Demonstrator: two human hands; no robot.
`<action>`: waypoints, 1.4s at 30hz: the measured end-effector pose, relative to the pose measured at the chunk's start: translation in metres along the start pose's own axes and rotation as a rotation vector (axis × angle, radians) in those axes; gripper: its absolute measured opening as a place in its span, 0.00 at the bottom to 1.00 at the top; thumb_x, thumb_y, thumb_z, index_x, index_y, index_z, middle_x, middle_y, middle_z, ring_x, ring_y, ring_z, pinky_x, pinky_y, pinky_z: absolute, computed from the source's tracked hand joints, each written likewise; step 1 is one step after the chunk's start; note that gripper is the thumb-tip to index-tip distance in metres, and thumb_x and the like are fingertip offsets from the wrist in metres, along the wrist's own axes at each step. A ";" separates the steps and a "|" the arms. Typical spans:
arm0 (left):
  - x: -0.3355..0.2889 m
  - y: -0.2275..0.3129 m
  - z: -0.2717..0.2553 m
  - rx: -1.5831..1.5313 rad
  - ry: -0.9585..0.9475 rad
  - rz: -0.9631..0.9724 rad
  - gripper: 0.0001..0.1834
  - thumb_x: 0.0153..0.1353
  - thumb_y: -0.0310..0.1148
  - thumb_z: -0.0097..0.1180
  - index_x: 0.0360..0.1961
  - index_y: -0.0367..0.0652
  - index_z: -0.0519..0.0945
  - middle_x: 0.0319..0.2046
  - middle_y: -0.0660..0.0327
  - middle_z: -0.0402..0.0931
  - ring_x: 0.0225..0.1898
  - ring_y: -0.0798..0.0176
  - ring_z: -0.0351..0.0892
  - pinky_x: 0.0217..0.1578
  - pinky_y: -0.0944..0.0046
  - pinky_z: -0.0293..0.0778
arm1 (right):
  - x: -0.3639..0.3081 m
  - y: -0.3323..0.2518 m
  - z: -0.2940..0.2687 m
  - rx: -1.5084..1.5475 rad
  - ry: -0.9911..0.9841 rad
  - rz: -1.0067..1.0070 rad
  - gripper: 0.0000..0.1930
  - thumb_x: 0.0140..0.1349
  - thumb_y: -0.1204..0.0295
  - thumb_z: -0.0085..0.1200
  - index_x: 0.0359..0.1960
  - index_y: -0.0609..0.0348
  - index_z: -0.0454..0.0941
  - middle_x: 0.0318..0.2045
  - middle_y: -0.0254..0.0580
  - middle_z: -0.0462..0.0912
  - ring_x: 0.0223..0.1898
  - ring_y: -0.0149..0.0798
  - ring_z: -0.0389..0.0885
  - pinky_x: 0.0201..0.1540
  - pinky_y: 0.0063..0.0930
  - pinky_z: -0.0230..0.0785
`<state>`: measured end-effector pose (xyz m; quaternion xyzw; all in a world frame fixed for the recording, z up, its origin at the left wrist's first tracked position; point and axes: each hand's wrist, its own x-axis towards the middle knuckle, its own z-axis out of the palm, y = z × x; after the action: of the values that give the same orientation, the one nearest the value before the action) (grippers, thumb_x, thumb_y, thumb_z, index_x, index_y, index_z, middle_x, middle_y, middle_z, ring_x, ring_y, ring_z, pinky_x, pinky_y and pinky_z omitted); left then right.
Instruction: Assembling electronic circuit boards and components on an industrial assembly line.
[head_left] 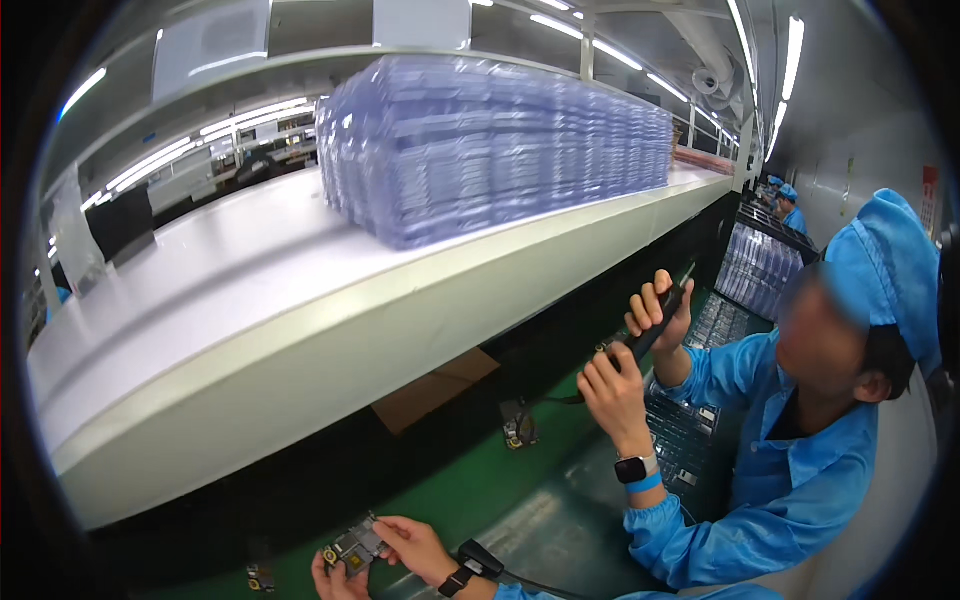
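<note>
Low in the head view, both my hands hold a small circuit board [357,546] with grey metal shields and a round gold-coloured part. My left hand [338,582] grips its lower left end, fingers bent around the edge. At the opposite end, the thumb and fingers of my right hand [412,546] pinch the board. A black band circles my right wrist, with a black corded piece [481,557] beside it. Another similar board [260,577] lies on the green surface [455,505] left of my hands. Farther off lies one more board [519,425].
At right, a co-worker in blue holds a black tool [655,320] with a metal tip in both hands. Trays of parts [685,420] lie beyond that person's arms. A white shelf [250,340] bearing stacked clear plastic trays [500,150] overhangs the green surface. Brown cardboard [436,388] sits below it.
</note>
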<state>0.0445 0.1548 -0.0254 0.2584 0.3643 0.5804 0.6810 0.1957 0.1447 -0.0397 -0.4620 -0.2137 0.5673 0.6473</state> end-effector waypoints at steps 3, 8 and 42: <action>-0.011 0.005 0.011 0.056 -0.003 0.108 0.21 0.72 0.25 0.52 0.64 0.38 0.68 0.56 0.53 0.74 0.55 0.55 0.77 0.55 0.54 0.78 | -0.003 0.003 0.001 0.038 -0.082 -0.127 0.20 0.73 0.67 0.56 0.62 0.64 0.76 0.38 0.35 0.84 0.31 0.24 0.80 0.34 0.18 0.75; -0.012 -0.001 0.003 0.061 0.014 0.135 0.20 0.73 0.27 0.51 0.64 0.37 0.68 0.57 0.52 0.74 0.55 0.55 0.77 0.54 0.55 0.78 | -0.013 0.014 -0.003 -0.030 -0.096 -0.129 0.21 0.74 0.67 0.56 0.64 0.63 0.74 0.37 0.34 0.83 0.31 0.23 0.79 0.36 0.17 0.76; -0.012 0.007 -0.004 0.009 -0.008 0.141 0.18 0.71 0.24 0.52 0.60 0.38 0.69 0.51 0.53 0.77 0.49 0.59 0.80 0.51 0.58 0.81 | -0.007 0.034 0.008 -0.059 -0.119 -0.155 0.20 0.74 0.67 0.55 0.63 0.65 0.75 0.42 0.35 0.85 0.33 0.22 0.77 0.35 0.17 0.73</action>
<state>0.0363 0.1440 -0.0195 0.2889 0.3451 0.6242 0.6386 0.1696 0.1382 -0.0626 -0.4281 -0.3035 0.5356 0.6616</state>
